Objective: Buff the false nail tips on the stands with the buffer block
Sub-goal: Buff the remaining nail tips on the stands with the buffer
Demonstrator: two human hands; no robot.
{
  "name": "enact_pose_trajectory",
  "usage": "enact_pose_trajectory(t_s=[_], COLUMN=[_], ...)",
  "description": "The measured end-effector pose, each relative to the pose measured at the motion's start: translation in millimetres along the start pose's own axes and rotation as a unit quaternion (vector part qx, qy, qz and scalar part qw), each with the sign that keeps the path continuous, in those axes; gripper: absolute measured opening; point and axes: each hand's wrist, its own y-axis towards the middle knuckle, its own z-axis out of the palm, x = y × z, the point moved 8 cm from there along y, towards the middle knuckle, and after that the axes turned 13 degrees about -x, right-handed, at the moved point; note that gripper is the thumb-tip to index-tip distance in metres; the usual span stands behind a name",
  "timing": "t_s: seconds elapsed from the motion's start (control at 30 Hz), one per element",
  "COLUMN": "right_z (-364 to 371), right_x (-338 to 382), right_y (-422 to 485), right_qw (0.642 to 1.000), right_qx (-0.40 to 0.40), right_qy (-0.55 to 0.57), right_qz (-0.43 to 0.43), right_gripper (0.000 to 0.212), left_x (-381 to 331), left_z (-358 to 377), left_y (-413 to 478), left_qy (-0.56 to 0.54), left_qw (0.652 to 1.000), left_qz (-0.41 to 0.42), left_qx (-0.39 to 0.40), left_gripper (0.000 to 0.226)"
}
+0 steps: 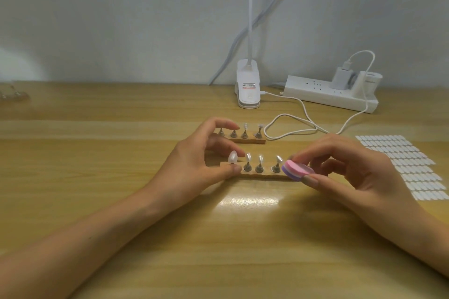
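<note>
Two wooden stands lie mid-table. The near stand (263, 175) carries several metal pegs topped with clear nail tips (260, 159). The far stand (247, 140) has pegs too, two with tips (245, 125). My left hand (194, 160) pinches the leftmost peg of the near stand, whose pearly white nail tip (62, 156) stands up between thumb and forefinger. My right hand (359, 167) grips a round pink-and-purple buffer block (297, 170) at the right end of the near stand, close to the rightmost tip (279, 159).
A white clip lamp base (247, 87) and a white power strip (330, 94) with a charger stand at the back. A white cable (301, 124) loops behind the far stand. A sheet of adhesive tabs (403, 165) lies at the right.
</note>
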Motion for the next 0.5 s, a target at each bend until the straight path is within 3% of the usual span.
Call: enact_pose_trajectory(t_s=[0.33,0.43,0.5], right_z=[-1.2,-3.1,-3.4], right_x=[-3.0,-4.0,-5.8], right_y=[2.1,2.3,2.2], right_qw=[0.997,0.995,0.994], right_qx=[-0.013,-0.024,-0.026], right_qy=[0.043,0.044,0.046], right_qz=[0.066,0.085,0.096], right_gripper=[0.028,0.036,0.027], left_x=[-4.4,-1.4,0.3], left_z=[3.5,0.6,-1.2], left_y=[1.0,0.4,1.1], left_qy=[0.027,0.002,-0.04], left_qw=[0.999,1.0,0.998], left_qz=[0.02,-0.007,-0.043], left_qx=[-0.003,0.011,0.012], left_gripper=[0.058,0.06,0.055])
